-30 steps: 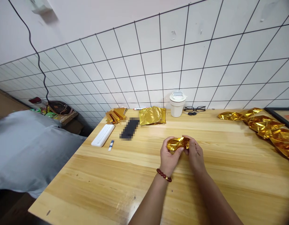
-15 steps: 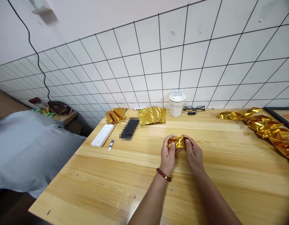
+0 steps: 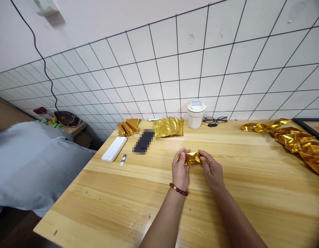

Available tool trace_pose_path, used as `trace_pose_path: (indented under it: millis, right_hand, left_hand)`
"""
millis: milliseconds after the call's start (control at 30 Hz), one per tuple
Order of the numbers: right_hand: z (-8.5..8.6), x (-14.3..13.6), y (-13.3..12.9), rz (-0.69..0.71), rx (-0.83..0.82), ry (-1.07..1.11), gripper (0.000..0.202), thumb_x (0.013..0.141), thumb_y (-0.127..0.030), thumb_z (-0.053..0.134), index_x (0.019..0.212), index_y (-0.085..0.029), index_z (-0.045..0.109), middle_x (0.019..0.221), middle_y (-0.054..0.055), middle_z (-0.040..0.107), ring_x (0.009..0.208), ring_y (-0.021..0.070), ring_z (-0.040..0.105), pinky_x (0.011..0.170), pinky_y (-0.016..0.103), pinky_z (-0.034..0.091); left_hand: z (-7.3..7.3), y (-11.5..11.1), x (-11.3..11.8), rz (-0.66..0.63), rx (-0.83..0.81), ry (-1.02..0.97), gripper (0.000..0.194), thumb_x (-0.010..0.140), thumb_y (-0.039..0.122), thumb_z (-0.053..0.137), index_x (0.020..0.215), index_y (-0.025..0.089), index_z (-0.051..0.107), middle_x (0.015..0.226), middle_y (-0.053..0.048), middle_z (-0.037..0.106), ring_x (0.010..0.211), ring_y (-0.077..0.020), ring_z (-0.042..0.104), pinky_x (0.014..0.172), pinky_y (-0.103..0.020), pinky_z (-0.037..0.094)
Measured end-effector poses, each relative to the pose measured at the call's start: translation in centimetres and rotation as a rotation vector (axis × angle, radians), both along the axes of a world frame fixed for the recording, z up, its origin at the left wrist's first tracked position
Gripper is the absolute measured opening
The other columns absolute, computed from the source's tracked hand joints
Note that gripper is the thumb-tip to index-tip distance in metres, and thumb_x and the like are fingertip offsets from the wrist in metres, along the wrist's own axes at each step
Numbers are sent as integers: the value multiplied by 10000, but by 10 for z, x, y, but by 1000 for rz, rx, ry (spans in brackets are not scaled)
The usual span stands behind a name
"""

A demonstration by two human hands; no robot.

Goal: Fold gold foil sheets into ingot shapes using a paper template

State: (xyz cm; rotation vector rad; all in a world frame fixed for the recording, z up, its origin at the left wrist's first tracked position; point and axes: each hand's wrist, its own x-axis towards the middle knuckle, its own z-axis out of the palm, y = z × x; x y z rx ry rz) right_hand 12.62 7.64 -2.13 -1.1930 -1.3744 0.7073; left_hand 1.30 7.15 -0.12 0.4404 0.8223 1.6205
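Observation:
A small folded piece of gold foil paper (image 3: 192,158) is stretched between my two hands, just above the wooden table (image 3: 118,199). My left hand (image 3: 180,170) is closed on its left end, thumb on top; a dark red bead bracelet (image 3: 178,189) circles that wrist. The right end is pinched by my right hand (image 3: 212,171), thumb in front and fingers behind. Beyond the hands lies a stack of flat gold foil sheets (image 3: 168,127). Folded gold foil pieces (image 3: 128,127) are piled at the back left.
A white lidded cup (image 3: 196,115), glasses (image 3: 215,120) and keys (image 3: 211,125) stand along the wall. Left of the hands are a white power bank (image 3: 114,148), a small blue-white tube (image 3: 123,159) and a blurred dark object (image 3: 143,142). Shiny gold foil (image 3: 293,139) trails along the right.
My left hand has shifted a little to the left, and the hands are slightly farther apart. More of the foil paper's ends shows beside the thumbs.

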Motion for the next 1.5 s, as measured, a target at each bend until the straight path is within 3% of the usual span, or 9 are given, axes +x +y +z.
trace_pose_path:
  millis: [100,200,367,533,733,967,1500]
  right_hand:
    - [-2,-1,-2,42,1,-4,415,905,-468,513,1201,-207,641,1048,94,720,848,223,685,752,360,554]
    - [-4,-1,-3,62,-20,70,435,948,-458,437,1270,-207,588,1056,98,706,794,199,669,680,327,548]
    - [-3,0,-3,66,-32,93,407,948,-474,433,1163,-193,636,1002,99,698,716,179,641,629,304,541]
    - [0,0,-5,68,-29,89,414,943,-493,427,1117,-188,644,971,98,696,688,179,633,614,306,550]
    - [-4,0,-4,42,-34,123,415,939,-494,441,1128,-182,639,948,93,689,711,183,630,616,302,549]
    - [-2,1,-5,60,-17,80,423,946,-499,420,1115,-184,647,954,94,698,690,181,634,604,297,547]
    - [-3,1,-4,99,-61,145,408,936,-501,445,1124,-199,644,1003,99,696,747,199,638,637,319,548]
  left_hand:
    - [-1,2,0,18,24,-23,340,764,458,713,942,169,691,969,-77,710,900,-179,655,815,-306,501]
    - [-3,3,1,70,62,102,377,775,505,683,942,167,700,950,-75,710,884,-172,650,824,-296,493]
    - [-5,3,0,113,102,302,418,773,562,653,916,172,695,914,-67,702,815,-159,630,726,-260,496]
    - [-4,3,-2,132,169,410,382,836,542,586,874,175,684,897,-62,691,860,-169,626,819,-294,492]
    - [-6,-3,-1,107,188,551,344,882,497,540,1001,197,660,984,-68,675,882,-171,614,769,-281,495]
    - [-5,0,-3,135,206,512,353,883,510,529,930,188,667,947,-65,680,901,-174,619,849,-302,482]
    - [-5,1,-2,154,171,469,379,845,544,569,893,184,679,910,-61,676,874,-177,613,835,-298,476]
